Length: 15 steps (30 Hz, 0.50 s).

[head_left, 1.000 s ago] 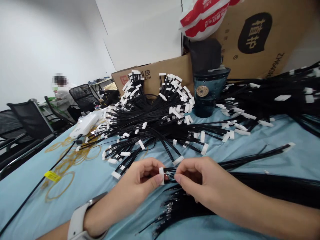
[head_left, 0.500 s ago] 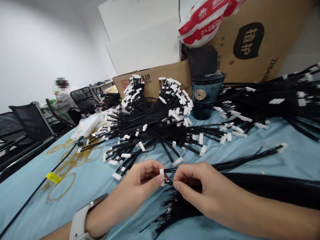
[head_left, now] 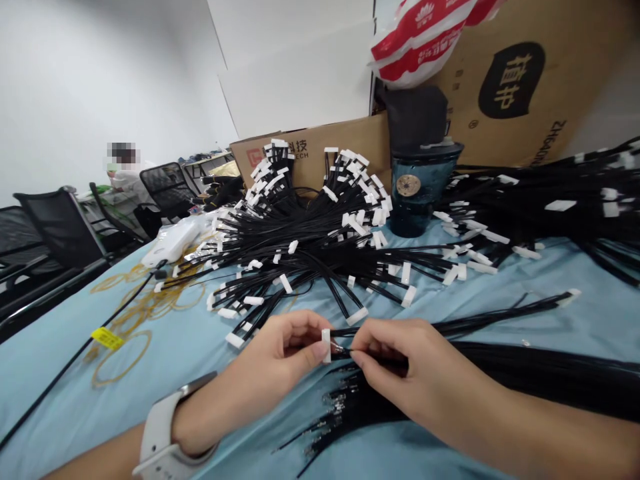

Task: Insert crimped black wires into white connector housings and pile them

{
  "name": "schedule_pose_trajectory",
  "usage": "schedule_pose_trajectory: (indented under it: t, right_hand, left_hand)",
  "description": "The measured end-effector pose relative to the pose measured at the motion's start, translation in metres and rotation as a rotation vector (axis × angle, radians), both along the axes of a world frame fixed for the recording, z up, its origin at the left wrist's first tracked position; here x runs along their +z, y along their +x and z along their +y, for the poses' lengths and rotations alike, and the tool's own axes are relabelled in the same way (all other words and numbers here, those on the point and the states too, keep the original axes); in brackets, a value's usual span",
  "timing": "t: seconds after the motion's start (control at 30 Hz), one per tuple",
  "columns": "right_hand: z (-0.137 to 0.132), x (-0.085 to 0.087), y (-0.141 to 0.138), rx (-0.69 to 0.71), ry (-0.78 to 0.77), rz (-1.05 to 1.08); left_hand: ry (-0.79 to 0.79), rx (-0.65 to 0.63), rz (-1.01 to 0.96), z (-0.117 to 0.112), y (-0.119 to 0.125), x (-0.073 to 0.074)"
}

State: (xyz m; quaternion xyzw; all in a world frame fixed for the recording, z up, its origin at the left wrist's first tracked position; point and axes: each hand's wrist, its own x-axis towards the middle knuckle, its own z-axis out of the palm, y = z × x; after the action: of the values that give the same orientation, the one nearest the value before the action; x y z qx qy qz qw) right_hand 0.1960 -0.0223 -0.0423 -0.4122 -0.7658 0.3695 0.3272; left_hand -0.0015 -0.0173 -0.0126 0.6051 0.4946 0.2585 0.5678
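Between the thumb and fingers of my left hand (head_left: 295,353) is a small white connector housing (head_left: 327,345). Black wires (head_left: 345,331) run from the housing to the right, passing behind my other hand. My right hand (head_left: 395,353) pinches a thin black wire just right of the housing, its bare metal terminal (head_left: 339,347) pointing at the housing. Whether the tip is inside the housing, I cannot tell. Below both hands lies a thick bundle of loose black wires (head_left: 370,403) with metal terminals at their left ends.
A large heap of finished black cables (head_left: 295,233) with white connectors spreads behind my hands; another pile (head_left: 540,193) lies right. A dark cup (head_left: 413,193) stands before cardboard boxes (head_left: 345,147). Yellow rubber bands (head_left: 125,333) and a black cord (head_left: 60,380) lie left. A person sits far back.
The metal terminal now shows in a wider gap between my right fingertips and the housing. The view has shifted slightly. My left hand keeps its hold on the housing.
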Motion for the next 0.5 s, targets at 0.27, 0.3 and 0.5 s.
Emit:
schedule_pose_trajectory:
  t: [0.27, 0.3, 0.5]
  right_hand:
    - [-0.0025, -0.0053, 0.0028, 0.006, 0.118, -0.027]
    - [-0.0026, -0.006, 0.0032, 0.002, 0.137, -0.027]
    - [-0.0026, -0.0065, 0.0041, 0.019, 0.212, -0.042]
  left_hand:
    - [-0.005, -0.005, -0.011, -0.0004, 0.0007, 0.0005]
    - [-0.009, -0.003, -0.013, -0.0008, 0.0009, 0.0005]
    - [-0.015, 0.021, 0.005, -0.0039, 0.0008, -0.0021]
